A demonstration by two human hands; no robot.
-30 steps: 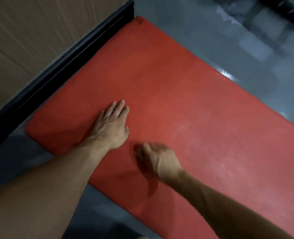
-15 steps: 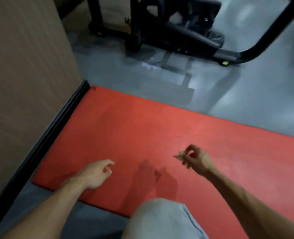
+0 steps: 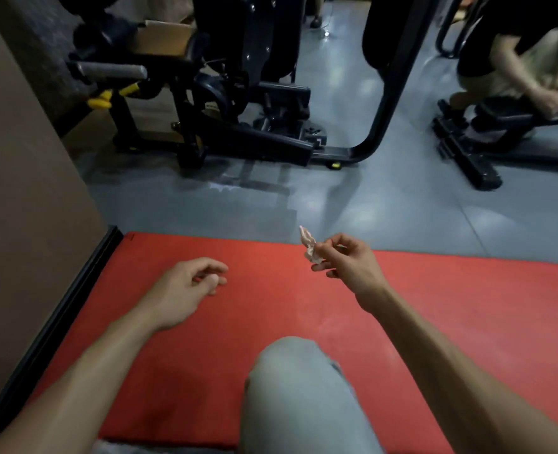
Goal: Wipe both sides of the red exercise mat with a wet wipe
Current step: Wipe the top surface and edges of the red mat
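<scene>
Up off the red mat (image 3: 435, 322) come both hands, the right hand (image 3: 346, 263) pinching the crumpled wet wipe (image 3: 308, 245) over the far edge, left hand (image 3: 185, 286) loosely curled and empty, mat's long axis running left-right below.

The flat red foam exercise mat (image 3: 435, 306) is lying on the floor; the crumpled, pinkish-white wet wipe (image 3: 309, 245) is hanging pinched above its far edge.

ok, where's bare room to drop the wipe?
Bare red mat right of the right hand, which pinches the wet wipe; also between it and the left hand. Grey floor beyond the mat's far edge. Crowded farther back: gym machines.
</scene>
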